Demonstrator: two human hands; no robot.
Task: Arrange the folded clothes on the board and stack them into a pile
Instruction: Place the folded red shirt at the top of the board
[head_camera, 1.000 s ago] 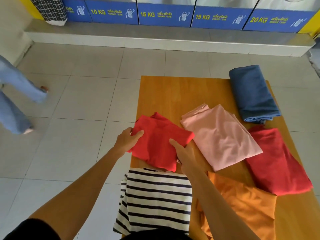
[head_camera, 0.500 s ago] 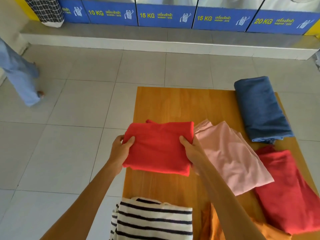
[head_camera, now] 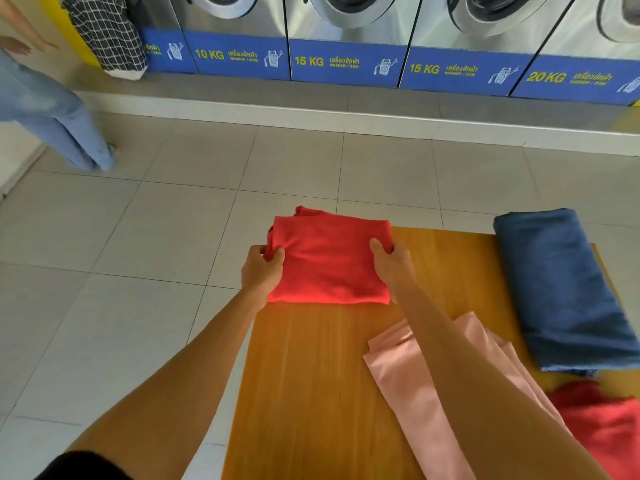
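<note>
The folded red garment (head_camera: 329,261) is a neat rectangle with a bunched far-left corner, sitting at the wooden board's (head_camera: 311,382) 11 o'clock corner. The left hand (head_camera: 261,271) and right hand (head_camera: 391,261) pinch its side edges. At 3 o'clock lies a blue bundle (head_camera: 561,289); at 5 o'clock a pink garment (head_camera: 408,386), partly under the right forearm. Half a second ago the red garment was nearer the body.

floor (head_camera: 173,220): pale grey tiles | washing machines (head_camera: 346,29): a row along the far wall, blue labels reading 10 KG, 15 KG, 15 KG, 20 KG | checked cloth (head_camera: 107,32): hangs at far left | another person's legs (head_camera: 59,123): blue jeans, far left
</note>
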